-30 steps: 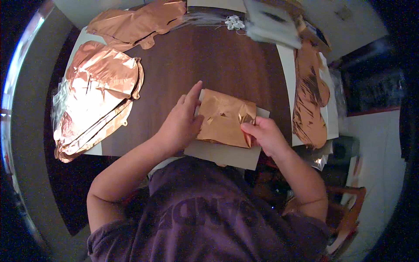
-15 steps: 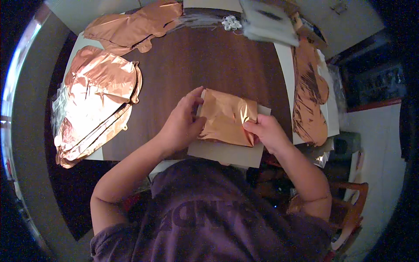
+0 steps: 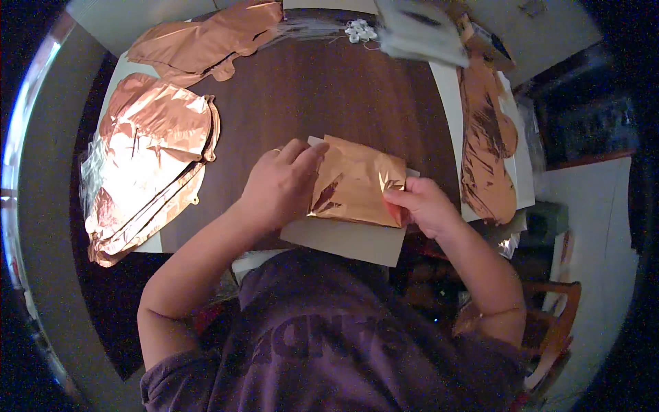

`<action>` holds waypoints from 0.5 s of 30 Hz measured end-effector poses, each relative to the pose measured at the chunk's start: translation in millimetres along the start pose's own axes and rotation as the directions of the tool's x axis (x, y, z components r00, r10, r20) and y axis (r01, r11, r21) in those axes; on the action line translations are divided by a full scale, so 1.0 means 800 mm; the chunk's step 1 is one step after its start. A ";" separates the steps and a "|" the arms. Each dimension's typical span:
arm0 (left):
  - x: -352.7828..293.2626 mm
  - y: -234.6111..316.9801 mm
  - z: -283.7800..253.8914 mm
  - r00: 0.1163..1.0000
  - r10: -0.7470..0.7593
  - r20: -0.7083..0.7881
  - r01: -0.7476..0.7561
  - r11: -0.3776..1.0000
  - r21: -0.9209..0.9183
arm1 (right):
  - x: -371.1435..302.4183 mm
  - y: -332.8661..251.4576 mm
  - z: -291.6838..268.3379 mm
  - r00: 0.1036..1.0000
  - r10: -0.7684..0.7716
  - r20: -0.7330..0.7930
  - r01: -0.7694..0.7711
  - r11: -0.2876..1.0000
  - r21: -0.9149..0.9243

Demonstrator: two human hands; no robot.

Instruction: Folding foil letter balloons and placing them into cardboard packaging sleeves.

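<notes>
A folded copper-coloured foil balloon (image 3: 357,182) is between my hands near the table's front edge. My right hand (image 3: 425,206) pinches its right side, thumb on top and fingers underneath. At the left edge, my left hand (image 3: 285,178) is closed with curled fingers against the foil; its fingertips are partly hidden. A white corner (image 3: 316,141) pokes out at the foil's upper left. Under the foil lies a pale flat card (image 3: 350,244), sticking out toward my body.
Flat copper foil balloons lie in stacks at the left (image 3: 154,137), far left (image 3: 206,41) and right (image 3: 487,151) of the dark wooden table (image 3: 329,89). At the back sit a small white string bundle (image 3: 360,31) and clear plastic bags (image 3: 422,34). A wooden chair (image 3: 559,323) stands right.
My left hand's fingers have curled in and shifted slightly along the foil's left edge. The foil's creases have altered, and the card underneath has slid a little left.
</notes>
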State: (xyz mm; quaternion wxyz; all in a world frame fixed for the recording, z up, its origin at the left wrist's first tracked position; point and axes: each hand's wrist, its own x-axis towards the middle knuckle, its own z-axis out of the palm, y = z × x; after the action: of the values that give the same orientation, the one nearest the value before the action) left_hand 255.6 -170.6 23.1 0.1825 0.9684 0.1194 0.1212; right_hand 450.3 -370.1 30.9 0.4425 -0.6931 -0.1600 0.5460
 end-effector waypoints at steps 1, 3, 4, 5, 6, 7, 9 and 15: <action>0.003 -0.003 -0.004 0.999 0.006 -0.047 -0.013 0.989 -0.149 | 0.000 0.000 0.001 1.000 -0.001 -0.002 0.001 1.000 0.003; 0.009 -0.013 -0.011 0.996 0.009 -0.091 -0.036 0.955 -0.294 | -0.001 0.002 0.004 1.000 0.005 0.019 -0.003 0.997 -0.079; 0.009 -0.022 -0.014 0.986 0.135 -0.096 -0.152 0.969 -0.193 | -0.002 0.002 0.007 1.000 0.005 0.018 -0.004 0.997 -0.074; 0.007 -0.029 -0.017 0.962 0.260 -0.088 -0.267 0.959 -0.091 | -0.004 0.001 0.011 1.000 -0.010 -0.012 0.010 0.998 -0.064; 0.002 -0.037 -0.015 0.961 0.262 -0.084 -0.270 0.959 -0.091 | -0.004 0.001 0.013 0.999 -0.025 -0.041 0.023 0.998 -0.054; -0.003 -0.044 -0.013 0.963 0.266 -0.046 -0.270 0.958 -0.102 | -0.003 0.002 0.012 0.999 -0.025 -0.041 0.023 0.998 -0.052; -0.012 -0.049 -0.008 0.963 0.269 -0.008 -0.268 0.957 -0.112 | 0.004 0.004 0.007 0.994 -0.091 -0.065 0.067 0.953 -0.296; -0.030 -0.028 -0.001 0.985 0.167 -0.048 -0.171 0.982 -0.081 | 0.015 0.010 0.002 0.975 -0.212 -0.063 0.166 0.889 -0.427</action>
State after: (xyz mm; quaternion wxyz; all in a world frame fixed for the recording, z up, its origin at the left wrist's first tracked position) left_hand 228.3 -156.7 11.1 0.2103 0.9636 0.0351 0.1611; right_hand 451.1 -365.7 17.6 0.3427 -0.7813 -0.3160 0.4149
